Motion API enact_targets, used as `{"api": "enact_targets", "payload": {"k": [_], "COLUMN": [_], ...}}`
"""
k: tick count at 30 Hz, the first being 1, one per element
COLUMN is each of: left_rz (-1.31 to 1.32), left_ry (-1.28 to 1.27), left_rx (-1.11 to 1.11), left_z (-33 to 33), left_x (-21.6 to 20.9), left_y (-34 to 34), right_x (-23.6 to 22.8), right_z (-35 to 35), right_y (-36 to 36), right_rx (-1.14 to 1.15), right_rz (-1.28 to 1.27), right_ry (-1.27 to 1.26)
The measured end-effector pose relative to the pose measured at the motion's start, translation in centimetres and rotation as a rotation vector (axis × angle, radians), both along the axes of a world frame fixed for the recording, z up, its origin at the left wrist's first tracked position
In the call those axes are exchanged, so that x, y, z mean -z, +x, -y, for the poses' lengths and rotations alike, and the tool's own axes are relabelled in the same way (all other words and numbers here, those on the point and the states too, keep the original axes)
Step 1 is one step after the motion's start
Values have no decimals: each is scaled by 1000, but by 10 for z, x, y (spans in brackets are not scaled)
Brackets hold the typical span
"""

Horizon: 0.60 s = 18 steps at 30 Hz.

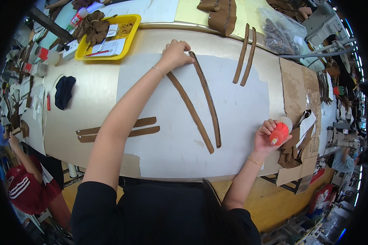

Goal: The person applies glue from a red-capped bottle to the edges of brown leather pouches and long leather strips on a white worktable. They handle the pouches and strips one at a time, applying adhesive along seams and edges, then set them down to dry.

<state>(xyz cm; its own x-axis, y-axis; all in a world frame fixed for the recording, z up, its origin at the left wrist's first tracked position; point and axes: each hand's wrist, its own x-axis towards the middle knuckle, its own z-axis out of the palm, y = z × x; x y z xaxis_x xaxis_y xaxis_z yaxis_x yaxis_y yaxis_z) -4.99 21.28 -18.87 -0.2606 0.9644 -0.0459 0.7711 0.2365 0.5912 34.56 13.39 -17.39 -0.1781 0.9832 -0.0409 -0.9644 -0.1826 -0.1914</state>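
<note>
My left hand (pixel 176 54) reaches to the far side of the pale sheet (pixel 241 106), fingers bent and apart from the thumb. Its thumb touches the upper end of a long brown leather strip (pixel 208 98) with a dark, shiny face. A second long brown strip (pixel 192 109) lies to its left, its top end hidden under my wrist. In my right hand (pixel 265 139), at the sheet's right side, is a red squeeze bottle (pixel 279 134), tilted with its pale nozzle toward me. Two shorter strips (pixel 145 126) pass beneath my left forearm.
A yellow tray (pixel 129 53) with leather scraps and papers stands at the far left. Two more brown strips (pixel 247 55) lie at the far right, near a plastic bag (pixel 280 34). Cardboard (pixel 292 87) with brown pieces borders the right. A dark cloth (pixel 64 92) lies left.
</note>
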Motion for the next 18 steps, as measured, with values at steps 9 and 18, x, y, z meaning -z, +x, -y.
{"api": "enact_targets", "payload": {"k": [9, 18], "left_rz": [408, 696], "left_ry": [180, 314], "left_rx": [-1, -43], "left_z": [7, -73], "left_x": [-4, -32], "left_y": [15, -79], "right_x": [1, 3], "right_z": [-1, -7], "right_y": [-3, -12], "right_rx": [-13, 42], "right_rz": [-14, 102], "right_ry": [-47, -182]}}
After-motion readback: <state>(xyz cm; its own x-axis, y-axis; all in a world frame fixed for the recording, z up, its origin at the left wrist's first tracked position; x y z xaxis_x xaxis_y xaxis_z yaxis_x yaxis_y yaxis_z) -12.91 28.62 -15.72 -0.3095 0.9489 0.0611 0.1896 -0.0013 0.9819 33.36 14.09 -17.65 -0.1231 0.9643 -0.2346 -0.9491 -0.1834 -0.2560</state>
